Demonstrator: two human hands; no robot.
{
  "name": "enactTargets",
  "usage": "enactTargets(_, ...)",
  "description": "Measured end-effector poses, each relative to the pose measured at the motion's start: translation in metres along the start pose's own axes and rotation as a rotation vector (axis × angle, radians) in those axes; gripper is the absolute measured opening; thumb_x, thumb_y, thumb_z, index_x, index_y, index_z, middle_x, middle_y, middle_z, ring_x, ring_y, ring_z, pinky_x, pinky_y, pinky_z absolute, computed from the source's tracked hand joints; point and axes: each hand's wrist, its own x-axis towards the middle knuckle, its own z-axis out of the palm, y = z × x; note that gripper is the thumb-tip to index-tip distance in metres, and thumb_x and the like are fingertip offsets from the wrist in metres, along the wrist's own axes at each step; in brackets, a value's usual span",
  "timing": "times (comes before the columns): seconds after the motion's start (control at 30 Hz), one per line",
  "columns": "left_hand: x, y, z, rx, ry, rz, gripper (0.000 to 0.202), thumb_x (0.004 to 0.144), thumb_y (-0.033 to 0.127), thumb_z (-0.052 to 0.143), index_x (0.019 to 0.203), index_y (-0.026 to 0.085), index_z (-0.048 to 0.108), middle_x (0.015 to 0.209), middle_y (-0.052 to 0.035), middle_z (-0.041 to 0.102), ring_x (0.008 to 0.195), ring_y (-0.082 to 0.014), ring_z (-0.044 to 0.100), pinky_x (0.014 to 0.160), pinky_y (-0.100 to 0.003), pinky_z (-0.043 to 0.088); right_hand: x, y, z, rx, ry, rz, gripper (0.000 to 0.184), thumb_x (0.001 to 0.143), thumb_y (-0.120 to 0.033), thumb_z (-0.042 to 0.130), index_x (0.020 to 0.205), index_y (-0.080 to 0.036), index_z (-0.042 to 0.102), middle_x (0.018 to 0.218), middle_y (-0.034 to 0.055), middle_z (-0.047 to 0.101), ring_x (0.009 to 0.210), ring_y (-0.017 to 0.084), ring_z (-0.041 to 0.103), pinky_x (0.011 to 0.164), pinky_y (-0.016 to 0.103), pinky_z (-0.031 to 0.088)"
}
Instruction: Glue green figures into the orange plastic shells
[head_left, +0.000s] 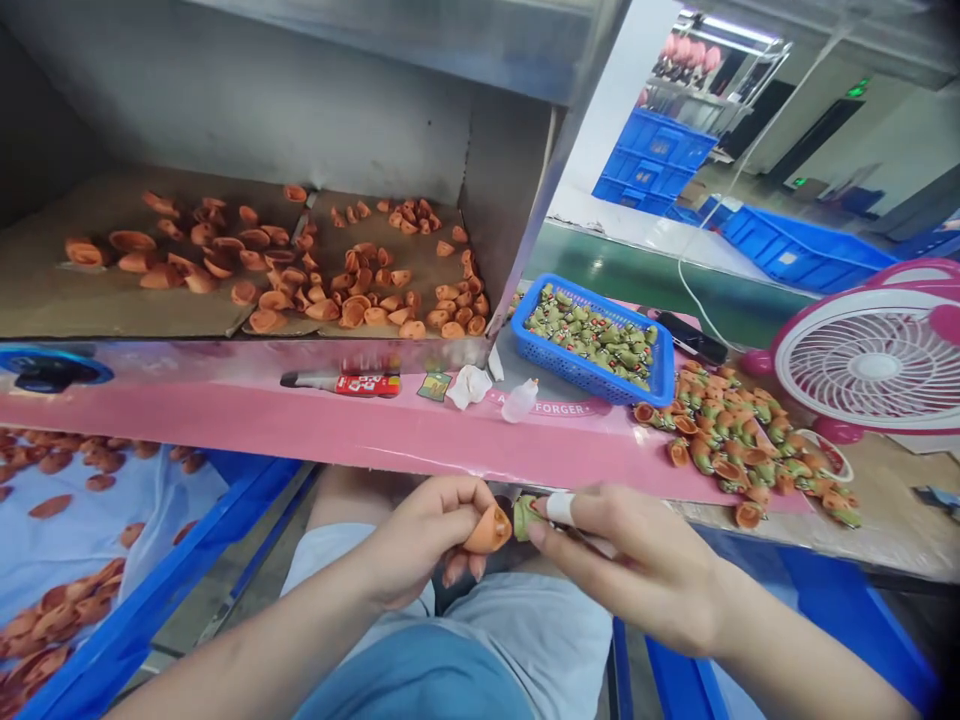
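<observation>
My left hand (420, 535) grips a hollow orange moulded shell (487, 530) between its fingers and thumb. My right hand (630, 565) pinches a small green moulded piece (525, 517) at its fingertips, right beside the shell's open side. White tape (561, 508) wraps one finger of that hand. A thin item may lie under the right fingers, but it is too obscured to name. On the pink-edged bench, a heap of orange shells with green pieces (742, 445) lies ahead of my right hand.
A blue plastic basket (592, 340) holds green pieces. Orange shells cover cardboard on a steel shelf (172, 260) and a blue-framed cloth (67, 560) at left. A small bottle (519, 402), marker (341, 384) and pink fan (874, 360) stand on the bench; blue crates (652, 160) lie beyond.
</observation>
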Motion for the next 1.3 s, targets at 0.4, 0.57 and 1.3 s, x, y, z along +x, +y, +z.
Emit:
enactTargets(0.4,0.002,0.005,0.0,0.225,-0.025,0.054,0.004,0.064,0.018,0.042,0.061,0.017,0.045,0.041,0.0064,0.046,0.032,-0.0039,0.031,0.034,-0.016,0.022,0.004,-0.008,0.002,-0.275,-0.149,-0.346,0.014,0.077,-0.009,0.049,0.086,-0.009,0.059,0.08,0.0088,0.06,0.066,0.015,0.054,0.056,0.028,0.046)
enactTargets(0.57,0.004,0.008,0.002,0.297,-0.006,0.054,0.004,0.061,0.016,0.041,0.06,0.017,0.045,0.04,0.0069,0.045,0.033,-0.0047,0.032,0.035,-0.016,0.023,0.005,-0.008,0.004,-0.298,-0.18,-0.384,0.016,0.078,-0.011,0.047,0.089,-0.009,0.058,0.08,0.0082,0.059,0.066,0.014,0.054,0.057,0.029,0.048)
enactTargets(1.3,0.007,0.004,0.009,0.283,-0.038,0.019,0.006,0.062,0.014,0.04,0.06,0.017,0.045,0.041,0.0066,0.045,0.035,-0.005,0.034,0.035,-0.016,0.023,0.008,-0.005,-0.003,-0.328,-0.261,-0.47,0.016,0.077,-0.01,0.046,0.085,-0.008,0.06,0.074,0.0087,0.06,0.069,0.018,0.058,0.061,0.031,0.052)
